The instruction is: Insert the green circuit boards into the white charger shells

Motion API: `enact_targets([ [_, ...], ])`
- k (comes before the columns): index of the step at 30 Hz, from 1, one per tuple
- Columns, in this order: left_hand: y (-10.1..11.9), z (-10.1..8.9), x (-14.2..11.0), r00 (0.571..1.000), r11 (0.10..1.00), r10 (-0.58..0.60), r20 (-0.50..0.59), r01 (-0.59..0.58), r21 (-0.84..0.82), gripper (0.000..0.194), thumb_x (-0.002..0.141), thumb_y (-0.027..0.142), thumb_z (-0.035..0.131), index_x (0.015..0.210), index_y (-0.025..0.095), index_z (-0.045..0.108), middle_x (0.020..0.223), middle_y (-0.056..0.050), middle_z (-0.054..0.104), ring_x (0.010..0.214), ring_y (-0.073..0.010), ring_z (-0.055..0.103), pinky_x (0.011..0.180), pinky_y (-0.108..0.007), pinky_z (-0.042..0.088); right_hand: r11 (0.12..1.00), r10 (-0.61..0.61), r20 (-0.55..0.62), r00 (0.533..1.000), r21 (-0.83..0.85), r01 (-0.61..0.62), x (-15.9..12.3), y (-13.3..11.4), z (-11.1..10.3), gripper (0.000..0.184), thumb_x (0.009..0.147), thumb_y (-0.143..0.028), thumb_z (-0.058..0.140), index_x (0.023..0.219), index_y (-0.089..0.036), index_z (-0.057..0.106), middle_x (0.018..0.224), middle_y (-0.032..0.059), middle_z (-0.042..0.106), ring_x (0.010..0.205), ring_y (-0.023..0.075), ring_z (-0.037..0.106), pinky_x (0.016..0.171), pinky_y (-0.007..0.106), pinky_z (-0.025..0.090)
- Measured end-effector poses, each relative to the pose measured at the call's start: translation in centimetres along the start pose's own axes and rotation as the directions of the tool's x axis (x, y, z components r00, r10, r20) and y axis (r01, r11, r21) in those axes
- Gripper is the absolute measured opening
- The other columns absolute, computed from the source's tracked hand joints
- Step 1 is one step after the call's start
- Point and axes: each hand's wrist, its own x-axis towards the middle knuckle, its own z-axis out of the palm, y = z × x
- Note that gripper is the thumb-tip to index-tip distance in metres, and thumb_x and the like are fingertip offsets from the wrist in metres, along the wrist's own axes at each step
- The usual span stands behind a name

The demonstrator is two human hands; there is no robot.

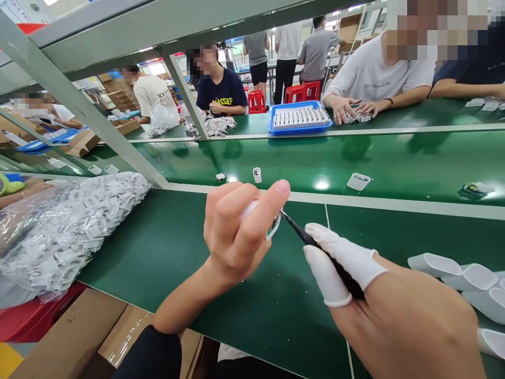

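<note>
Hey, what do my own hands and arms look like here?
Your right hand wears white finger cots with rolled rims on the thumb and a finger. Your left hand shows no covering; a black sleeve ends near that elbow.

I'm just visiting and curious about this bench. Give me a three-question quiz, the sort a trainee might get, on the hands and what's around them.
1. Open question: what does the left hand hold?
2. True or false: the black pointed tool is in the left hand.
3. Fill the gap: the clear bag of white parts lies on the picture's ____ side.

Key:
1. A small white casing, with green showing inside.
2. False. The right hand holds it, between a thumb and finger that wear white covers.
3. Left.
</note>
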Motion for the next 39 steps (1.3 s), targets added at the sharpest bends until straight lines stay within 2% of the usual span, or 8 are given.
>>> enact_targets([
  [4, 0.1, 0.1, -0.1, 0.999, 0.999, 0.027, 0.017, -0.027, -0.041, 0.043, 0.074, -0.005, 0.065, 0.108, 0.022, 0.063, 0.085, -0.003, 0.055, 0.073, -0.0161, 0.054, 0.066, -0.032, 0.047, 1.000, -0.010, -0.012, 1.000, -0.007, 0.010, -0.4, -0.2, 0.0, 0.047, 0.099, -0.016, 0.035, 0.077, -0.012, 0.076, 0.041, -0.0012, 0.042, 0.032, 0.0148, 0.042, 0.035, 0.030, 0.033],
  [11, -0.1, 0.2, 0.0, 1.000, 1.000, 0.013, 0.026, -0.013, -0.007, 0.053, 0.076, -0.007, 0.064, 0.119, 0.023, 0.063, 0.084, -0.003, 0.057, 0.074, -0.0176, 0.055, 0.068, -0.034, 0.048, 0.999, -0.026, 0.000, 1.000, 0.020, 0.026, -0.4, 0.0, -0.2, 0.037, 0.101, -0.015, 0.038, 0.103, 0.000, 0.073, 0.046, -0.0008, 0.048, 0.035, 0.0140, 0.046, 0.037, 0.030, 0.035],
  [15, -0.1, 0.1, -0.3, 0.999, 1.000, 0.013, 0.042, -0.012, -0.016, 0.051, 0.075, -0.005, 0.067, 0.118, 0.021, 0.062, 0.086, -0.003, 0.060, 0.078, -0.0180, 0.058, 0.070, -0.034, 0.049, 1.000, -0.011, 0.023, 1.000, 0.003, 0.011, -0.1, 0.0, -0.2, 0.035, 0.099, -0.013, 0.040, 0.103, -0.001, 0.073, 0.046, -0.0009, 0.048, 0.036, 0.0144, 0.046, 0.038, 0.030, 0.034],
  [20, -0.2, 0.0, -0.7, 0.993, 1.000, 0.016, 0.118, -0.014, -0.020, 0.053, 0.077, -0.008, 0.059, 0.122, 0.021, 0.061, 0.087, -0.004, 0.062, 0.080, -0.0179, 0.060, 0.072, -0.031, 0.050, 0.999, -0.031, 0.015, 0.999, -0.041, 0.031, -0.2, -0.3, -0.2, 0.034, 0.097, -0.010, 0.041, 0.097, 0.000, 0.073, 0.043, -0.0016, 0.043, 0.032, 0.0151, 0.040, 0.035, 0.033, 0.022],
  [25, -0.1, -0.3, -0.9, 0.981, 0.999, 0.000, 0.195, 0.009, -0.046, 0.053, 0.079, -0.004, 0.058, 0.127, 0.019, 0.056, 0.091, -0.005, 0.064, 0.082, -0.0174, 0.059, 0.073, -0.030, 0.050, 0.998, -0.032, 0.027, 0.999, -0.058, 0.033, -0.1, 0.2, -0.2, 0.034, 0.095, -0.007, 0.040, 0.108, 0.007, 0.068, 0.045, -0.0016, 0.045, 0.032, 0.0157, 0.039, 0.036, 0.034, 0.021],
  [31, -0.4, -1.2, -0.2, 0.910, 0.970, -0.061, 0.411, 0.151, -0.191, 0.062, 0.077, 0.007, 0.064, 0.135, 0.017, 0.046, 0.109, -0.010, 0.065, 0.084, -0.0175, 0.061, 0.069, -0.029, 0.056, 0.997, -0.051, 0.039, 0.998, -0.064, 0.054, 0.0, 0.9, -0.2, 0.036, 0.095, -0.008, 0.038, 0.108, 0.007, 0.068, 0.044, -0.0017, 0.046, 0.031, 0.0155, 0.040, 0.035, 0.034, 0.022],
  [34, -0.6, -1.7, 0.2, 0.875, 0.936, -0.086, 0.476, 0.235, -0.262, 0.069, 0.074, 0.008, 0.067, 0.137, 0.015, 0.042, 0.101, -0.010, 0.063, 0.078, -0.0165, 0.061, 0.057, -0.024, 0.054, 0.995, -0.072, 0.023, 0.997, -0.066, 0.073, 0.2, 1.0, -0.3, 0.037, 0.097, -0.010, 0.037, 0.109, 0.005, 0.068, 0.041, -0.0032, 0.045, 0.029, 0.0151, 0.040, 0.035, 0.033, 0.023],
  [39, -0.3, -2.4, 0.1, 0.771, 0.854, -0.114, 0.626, 0.398, -0.335, 0.075, 0.074, 0.008, 0.065, 0.141, 0.021, 0.035, 0.098, -0.006, 0.062, 0.075, -0.0133, 0.059, 0.055, -0.021, 0.051, 1.000, -0.017, 0.004, 1.000, -0.024, 0.017, 0.5, 1.0, -0.8, 0.038, 0.100, -0.015, 0.035, 0.111, -0.001, 0.068, 0.039, -0.0035, 0.049, 0.028, 0.0149, 0.044, 0.033, 0.030, 0.024],
])
